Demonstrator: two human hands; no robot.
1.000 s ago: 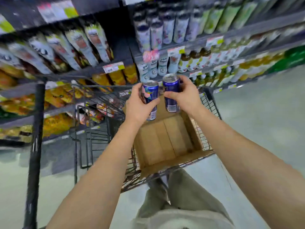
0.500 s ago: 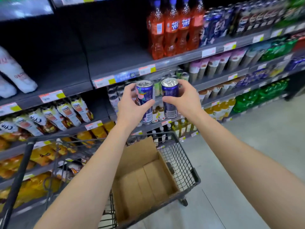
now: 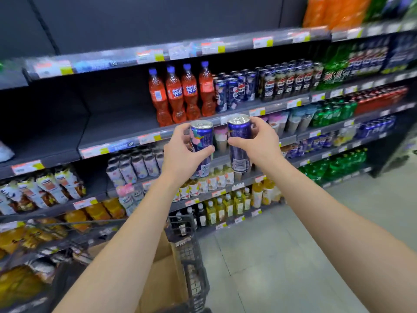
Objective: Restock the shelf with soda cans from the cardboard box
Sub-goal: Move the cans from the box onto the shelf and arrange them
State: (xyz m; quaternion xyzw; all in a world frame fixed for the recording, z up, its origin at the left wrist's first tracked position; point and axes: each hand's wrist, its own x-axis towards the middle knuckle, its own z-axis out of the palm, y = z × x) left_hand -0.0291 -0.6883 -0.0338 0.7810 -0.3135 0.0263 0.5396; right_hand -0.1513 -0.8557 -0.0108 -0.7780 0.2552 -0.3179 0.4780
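Note:
My left hand grips a tall blue soda can with a coloured pattern. My right hand grips a second blue soda can. Both cans are upright, side by side, raised in front of the dark shelf. That shelf is bare on its left part. Further right on it stand orange soda bottles and a row of similar blue cans. The cardboard box sits low in the wire cart, partly hidden by my left arm.
Lower shelves hold small bottles, snack bags and yellow drink bottles. Green bottles and more cans fill the shelves to the right. Grey floor tiles spread right of the cart.
Both hands have risen with the cans from above the box to shelf height. The view has tilted up, so the cart and box have dropped to the bottom edge.

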